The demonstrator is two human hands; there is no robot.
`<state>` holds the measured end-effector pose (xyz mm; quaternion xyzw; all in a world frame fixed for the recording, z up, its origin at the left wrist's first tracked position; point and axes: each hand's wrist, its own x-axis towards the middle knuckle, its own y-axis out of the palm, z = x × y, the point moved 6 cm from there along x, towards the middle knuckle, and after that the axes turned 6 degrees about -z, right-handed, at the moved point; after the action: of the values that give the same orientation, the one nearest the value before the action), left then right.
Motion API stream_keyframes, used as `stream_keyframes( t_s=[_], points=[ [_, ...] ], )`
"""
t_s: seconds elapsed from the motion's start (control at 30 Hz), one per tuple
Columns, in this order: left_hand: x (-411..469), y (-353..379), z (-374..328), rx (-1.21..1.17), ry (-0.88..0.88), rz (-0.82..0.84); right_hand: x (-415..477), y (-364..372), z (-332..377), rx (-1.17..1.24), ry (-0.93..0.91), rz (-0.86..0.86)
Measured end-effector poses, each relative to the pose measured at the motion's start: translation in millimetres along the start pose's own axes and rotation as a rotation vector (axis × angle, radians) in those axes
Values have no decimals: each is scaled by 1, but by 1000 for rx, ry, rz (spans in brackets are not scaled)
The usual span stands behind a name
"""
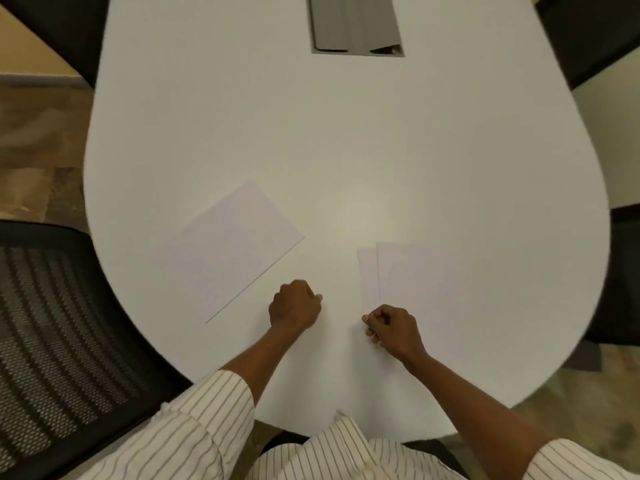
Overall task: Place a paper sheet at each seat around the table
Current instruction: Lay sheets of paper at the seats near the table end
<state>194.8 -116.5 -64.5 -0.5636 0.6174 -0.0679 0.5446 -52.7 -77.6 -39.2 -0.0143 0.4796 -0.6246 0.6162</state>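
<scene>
One white paper sheet [228, 251] lies flat and angled on the white table [346, 150], near the mesh chair on the left. Two more overlapping sheets [405, 271] sit slightly fanned on the right. My right hand [393, 329] is curled at their near edge, with thumb and fingers pinched on the paper. My left hand [294, 306] rests on the table as a closed fist between the lone sheet and the fanned sheets, just off the lone sheet's near corner, and I see nothing in it.
A black mesh chair [62, 323] stands at the table's left edge. Dark chair backs show at the far left [65, 26], the far right [588, 32] and the right edge [623, 271]. A grey cable hatch [356, 26] is set in the table's middle.
</scene>
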Motion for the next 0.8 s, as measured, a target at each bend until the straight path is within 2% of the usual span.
stream_keyframes(
  t_s=[0.2, 0.33, 0.47, 0.57, 0.8],
  points=[
    [-35, 54, -32, -19, 89, 100, -9, -53, -62, -7, 112, -185],
    [-49, 78, -52, 15, 109, 106, -9, -95, -104, -34, 247, -347],
    [-53, 95, -69, 108, 87, 70, 5, -129, -135, -47, 319, -425],
    [-56, 101, -73, 136, -5, 27, 22, -145, -149, -39, 317, -442],
    [-77, 116, -94, 144, -112, -58, 54, -152, -153, 2, 239, -348]
  ],
)
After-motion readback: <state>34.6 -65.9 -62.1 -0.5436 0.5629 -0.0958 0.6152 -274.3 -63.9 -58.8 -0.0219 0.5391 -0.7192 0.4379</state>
